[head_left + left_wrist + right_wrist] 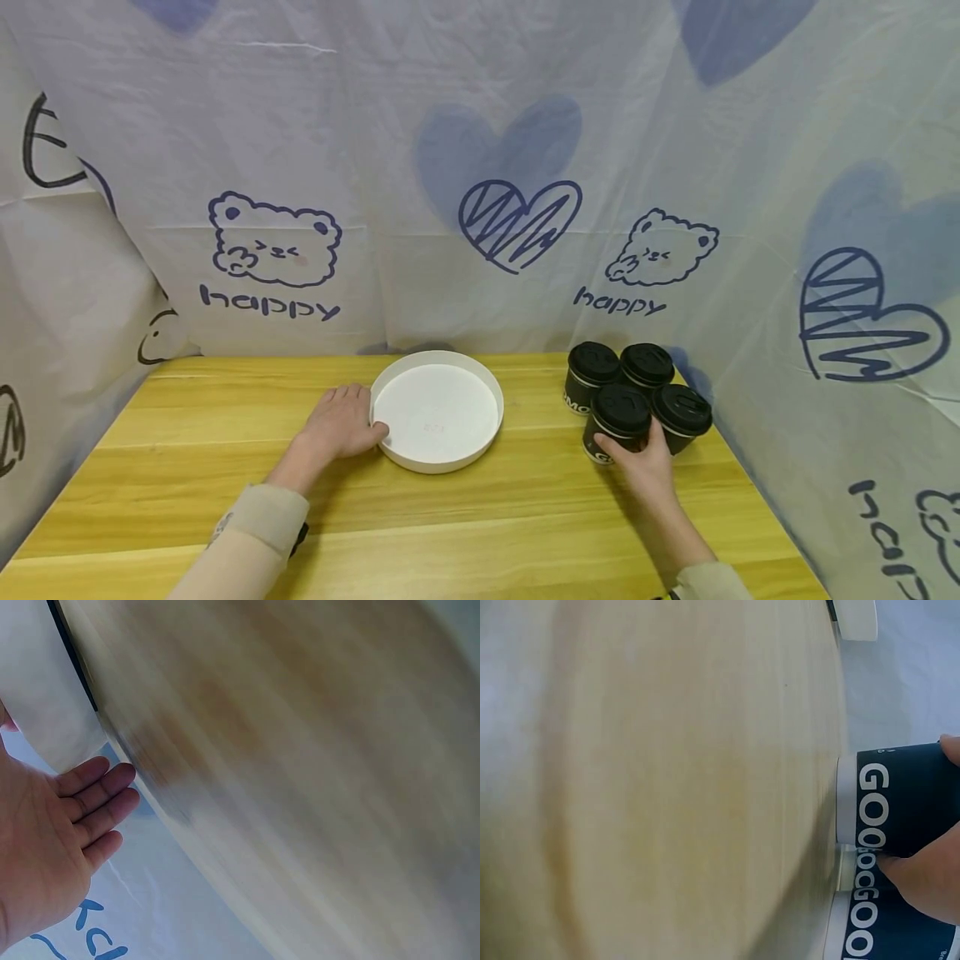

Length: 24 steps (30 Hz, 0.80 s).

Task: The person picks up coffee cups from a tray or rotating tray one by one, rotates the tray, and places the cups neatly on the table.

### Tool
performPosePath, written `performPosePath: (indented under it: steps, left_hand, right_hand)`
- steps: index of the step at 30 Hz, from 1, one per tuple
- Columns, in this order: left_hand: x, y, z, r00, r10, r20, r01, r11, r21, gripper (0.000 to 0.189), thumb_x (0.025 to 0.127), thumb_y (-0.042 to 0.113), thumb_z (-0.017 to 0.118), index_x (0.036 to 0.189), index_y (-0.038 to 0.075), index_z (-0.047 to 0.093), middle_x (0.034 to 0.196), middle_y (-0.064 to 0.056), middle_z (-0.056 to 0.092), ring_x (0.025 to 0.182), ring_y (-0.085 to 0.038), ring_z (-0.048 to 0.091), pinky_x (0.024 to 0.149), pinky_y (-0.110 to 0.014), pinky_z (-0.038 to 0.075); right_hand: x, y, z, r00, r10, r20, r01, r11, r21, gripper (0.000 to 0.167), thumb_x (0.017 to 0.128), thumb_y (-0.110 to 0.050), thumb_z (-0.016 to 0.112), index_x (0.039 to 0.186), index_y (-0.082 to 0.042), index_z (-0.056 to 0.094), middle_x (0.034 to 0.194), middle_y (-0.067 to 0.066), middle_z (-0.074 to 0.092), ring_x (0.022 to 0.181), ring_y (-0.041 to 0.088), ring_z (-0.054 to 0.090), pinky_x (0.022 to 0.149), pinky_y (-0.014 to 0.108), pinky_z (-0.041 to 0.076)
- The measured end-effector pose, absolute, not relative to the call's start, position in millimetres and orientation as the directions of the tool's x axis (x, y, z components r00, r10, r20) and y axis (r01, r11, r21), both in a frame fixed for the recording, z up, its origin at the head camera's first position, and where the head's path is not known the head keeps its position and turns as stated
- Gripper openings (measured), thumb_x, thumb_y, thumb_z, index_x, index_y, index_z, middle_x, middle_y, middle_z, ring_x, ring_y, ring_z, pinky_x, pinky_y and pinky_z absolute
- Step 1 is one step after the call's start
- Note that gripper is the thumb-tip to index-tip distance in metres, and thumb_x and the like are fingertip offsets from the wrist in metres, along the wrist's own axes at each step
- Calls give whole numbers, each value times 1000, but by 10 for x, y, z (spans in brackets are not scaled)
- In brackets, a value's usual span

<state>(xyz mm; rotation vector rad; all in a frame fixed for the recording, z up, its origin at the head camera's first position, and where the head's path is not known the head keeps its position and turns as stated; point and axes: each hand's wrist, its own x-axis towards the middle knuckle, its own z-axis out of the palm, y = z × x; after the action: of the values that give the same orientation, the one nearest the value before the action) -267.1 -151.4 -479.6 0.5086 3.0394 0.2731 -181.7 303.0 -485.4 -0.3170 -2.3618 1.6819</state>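
Note:
A round white shallow tray lies on the wooden table. My left hand is at its left edge, thumb over the rim and fingers along the outside wall. In the left wrist view the fingers are fairly straight, with the palm showing. Several dark paper cups with black lids stand upright in a tight cluster on the right. My right hand grips the front cup, thumb on its left side and fingers between it and the right-hand cup. White letters show on the gripped cup.
Behind the gripped cup stand a back left cup and a back right cup. A printed white cloth hangs along the table's back edge, and more cloth closes off the right side. Bare wooden table lies in front.

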Motion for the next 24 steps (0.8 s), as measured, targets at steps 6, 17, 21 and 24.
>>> performPosePath:
  steps: [6, 17, 21, 24]
  left_hand:
    - [-2673, -1512, -4789, -944, 327, -31, 317, 931, 183, 82, 91, 46, 60, 141, -18, 46, 142, -34, 52, 133, -50, 48, 116, -60, 35]
    - [-2680, -1512, -4786, -944, 329, -35, 316, 929, 193, 84, 90, 47, 60, 141, -18, 45, 142, -36, 51, 134, -51, 47, 117, -61, 34]
    - [-2671, -1509, -4766, -945, 326, -33, 314, 929, 194, 83, 90, 46, 60, 140, -19, 46, 141, -36, 52, 133, -51, 47, 116, -60, 35]
    - [-2667, -1510, -4766, -945, 324, -35, 312, 930, 195, 83, 90, 46, 60, 140, -19, 46, 140, -36, 52, 132, -51, 48, 116, -60, 35]
  right_hand:
    - [-1759, 3046, -4826, -961, 275, 28, 63, 314, -947, 93, 91, -15, 79, 163, 0, 21, 160, 25, 37, 151, 40, 34, 121, 49, 34]
    - [-1587, 3078, -4807, -965, 264, 2, 87, 326, -941, 100, 92, -10, 77, 163, 6, 9, 166, 33, 20, 152, 48, 24, 125, 51, 27]
    - [-1513, 3077, -4767, -963, 270, 4, 86, 322, -943, 98, 94, -10, 75, 163, 6, 8, 166, 33, 20, 153, 48, 24, 125, 51, 26]
    - [-1444, 3077, -4708, -962, 274, 1, 94, 331, -939, 98, 96, -12, 73, 164, 4, 4, 167, 30, 19, 155, 45, 22, 126, 50, 23]
